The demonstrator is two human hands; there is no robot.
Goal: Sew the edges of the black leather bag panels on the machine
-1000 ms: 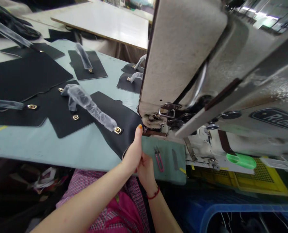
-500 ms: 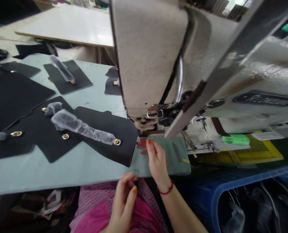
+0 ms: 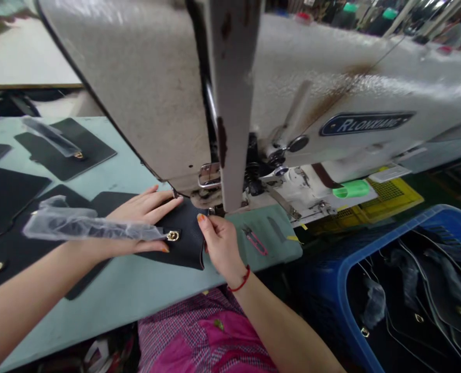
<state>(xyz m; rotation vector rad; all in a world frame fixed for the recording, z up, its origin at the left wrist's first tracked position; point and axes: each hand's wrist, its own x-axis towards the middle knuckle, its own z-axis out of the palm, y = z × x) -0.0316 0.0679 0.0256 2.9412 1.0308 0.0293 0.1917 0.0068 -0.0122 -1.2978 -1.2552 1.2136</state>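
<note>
A black leather-like panel (image 3: 189, 247) lies on the pale green table, its right end close to the sewing machine's foot. My left hand (image 3: 139, 213) rests flat on it, fingers spread. Across that hand's wrist and back runs a plastic-wrapped strap (image 3: 98, 229), ending at a gold metal fitting (image 3: 173, 236) on the panel. With thumb and fingers closed, my right hand (image 3: 223, 244) grips the panel's right edge just below the machine head; the fingertips underneath are hidden. Pink-handled thread snips (image 3: 255, 241) lie to the right of this hand.
The sewing machine (image 3: 148, 103) towers over the work, its upright bar (image 3: 234, 103) in front. More black panels (image 3: 65, 147) cover the table's left. At lower right stands a blue basket (image 3: 331, 285) holding black pieces. A yellow crate (image 3: 397, 194) sits behind it.
My left hand has moved from my lap onto the panel. My right hand has gone from the bare table beside the panel to gripping its edge. The view has turned right.
</note>
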